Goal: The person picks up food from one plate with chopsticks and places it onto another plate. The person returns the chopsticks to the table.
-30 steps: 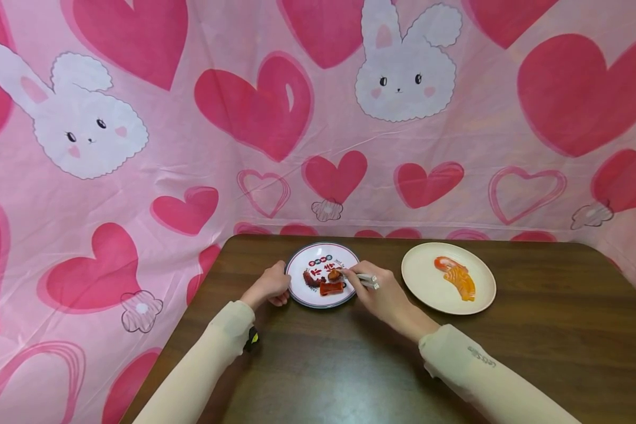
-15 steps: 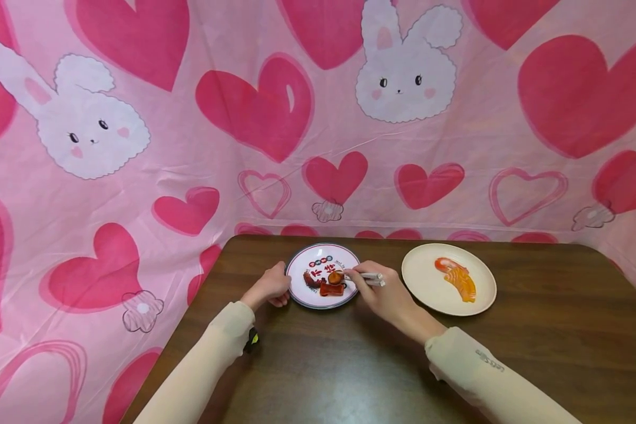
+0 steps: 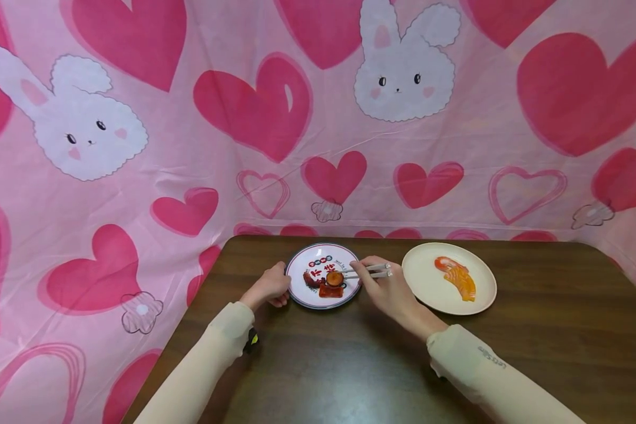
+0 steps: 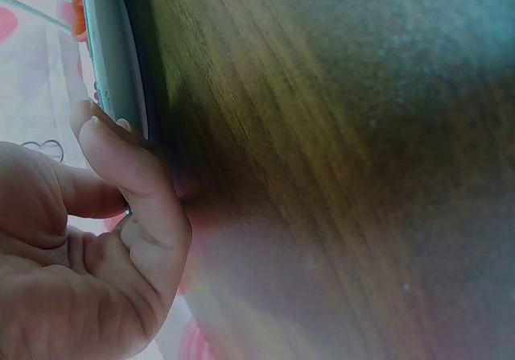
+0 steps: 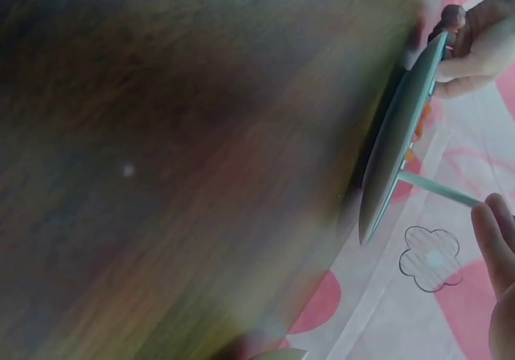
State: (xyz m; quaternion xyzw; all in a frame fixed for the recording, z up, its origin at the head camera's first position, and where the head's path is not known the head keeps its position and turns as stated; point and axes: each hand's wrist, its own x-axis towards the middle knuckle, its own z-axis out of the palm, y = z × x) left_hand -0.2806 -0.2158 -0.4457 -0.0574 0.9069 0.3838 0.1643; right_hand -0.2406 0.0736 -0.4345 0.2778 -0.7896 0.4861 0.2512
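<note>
White plate (image 3: pixel 322 253), pink heart-patterned backdrop (image 3: pixel 331 118)

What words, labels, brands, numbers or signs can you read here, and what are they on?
"Let's Slim", small and only probably read: right sleeve.
Large red characters: patterned plate, partly hidden by food; not legible.
Marks in four round badges: same plate, too small to read.
Small black lettering: same plate, too small to read.
No numbers can be made out.
</note>
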